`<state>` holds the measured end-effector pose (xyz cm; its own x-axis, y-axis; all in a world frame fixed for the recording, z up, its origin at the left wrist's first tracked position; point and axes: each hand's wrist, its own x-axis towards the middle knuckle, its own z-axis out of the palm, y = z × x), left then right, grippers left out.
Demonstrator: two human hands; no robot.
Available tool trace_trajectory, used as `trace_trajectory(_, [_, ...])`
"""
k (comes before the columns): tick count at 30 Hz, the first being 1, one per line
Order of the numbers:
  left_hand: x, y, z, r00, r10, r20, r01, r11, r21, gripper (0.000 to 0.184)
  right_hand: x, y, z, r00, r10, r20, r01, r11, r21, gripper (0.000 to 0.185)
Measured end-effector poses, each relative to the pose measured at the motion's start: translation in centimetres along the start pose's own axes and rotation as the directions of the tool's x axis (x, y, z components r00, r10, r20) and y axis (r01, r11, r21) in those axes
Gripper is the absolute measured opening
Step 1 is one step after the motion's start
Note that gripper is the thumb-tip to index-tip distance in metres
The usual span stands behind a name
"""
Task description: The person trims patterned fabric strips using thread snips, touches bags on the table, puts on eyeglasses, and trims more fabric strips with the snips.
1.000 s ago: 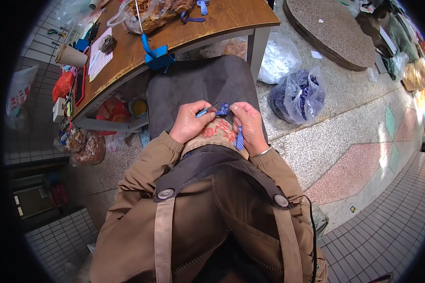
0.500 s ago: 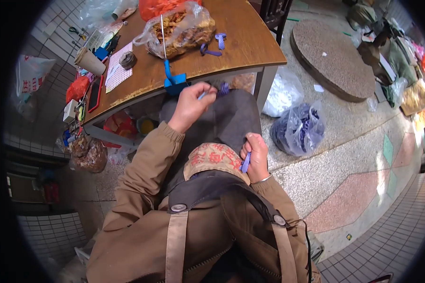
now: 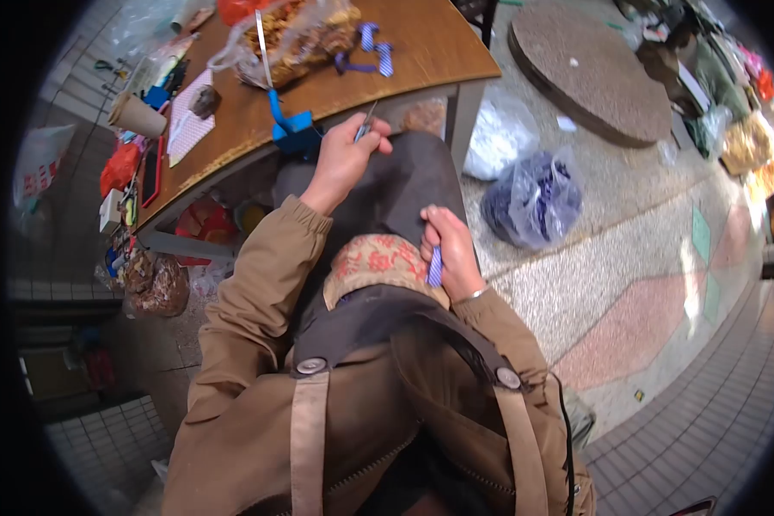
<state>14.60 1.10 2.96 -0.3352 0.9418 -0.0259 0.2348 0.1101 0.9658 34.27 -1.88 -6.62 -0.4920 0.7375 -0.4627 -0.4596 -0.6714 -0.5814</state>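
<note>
My left hand (image 3: 346, 159) is closed on a small pointed metal tool (image 3: 367, 123), just in front of the table's near edge. Near my lap, my right hand (image 3: 452, 249) is closed around a blue striped ribbon piece (image 3: 435, 267), whose end hangs below the fingers. Similar blue ribbon pieces (image 3: 385, 60) lie on the wooden table (image 3: 430, 52). A blue holder (image 3: 293, 131) with a long metal strip stands at the table edge, left of my left hand. Beneath my hands are my dark-covered lap and a tan cloth (image 3: 378, 262) with red print.
On the table are a plastic bag of brown pieces (image 3: 305, 43), a paper cup (image 3: 138, 116) and a red-edged phone (image 3: 152, 172). A clear bag of dark blue pieces (image 3: 533, 199) and a white plastic bag (image 3: 500, 133) sit on the floor, near a round stone slab (image 3: 589, 73).
My left hand moved forward toward the table with the tool, while my right hand stayed near my lap. Another striped ribbon piece now lies on the table.
</note>
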Motion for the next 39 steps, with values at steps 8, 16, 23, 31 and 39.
trace_trajectory(8, [-8.9, -1.7, 1.8, 0.868, -0.293, 0.401, 0.286, 0.955, 0.078, 0.005, 1.8, 0.6, 0.7, 0.998, 0.035, 0.055, -0.052, 0.943, 0.330, 0.018])
trace_trajectory(16, [-9.5, -4.1, 2.2, 0.912, -0.155, 0.379, 0.106, 0.984, 0.145, 0.012, 2.0, 1.0, 2.6, 0.989, -0.131, -0.073, 0.146, 0.954, 0.262, 0.017])
trace_trajectory(23, [-9.8, -2.3, 0.7, 0.830, -0.372, 0.415, 0.493, 0.838, -0.235, 0.009, 0.8, 0.4, 2.2, 0.987, -0.137, -0.089, 0.155, 0.956, 0.249, 0.016])
trace_trajectory(31, [-9.8, -2.8, -1.1, 0.797, -0.383, 0.467, 0.586, 0.678, -0.444, 0.008, -0.1, 1.1, 1.2, 0.846, -0.419, 0.329, 0.525, 0.764, -0.376, 0.012])
trace_trajectory(39, [-10.4, -2.6, -0.3, 0.831, -0.413, 0.372, 0.539, 0.761, -0.361, 0.008, -1.2, 0.8, 1.6, 0.919, -0.252, 0.302, 0.358, 0.855, -0.374, 0.019])
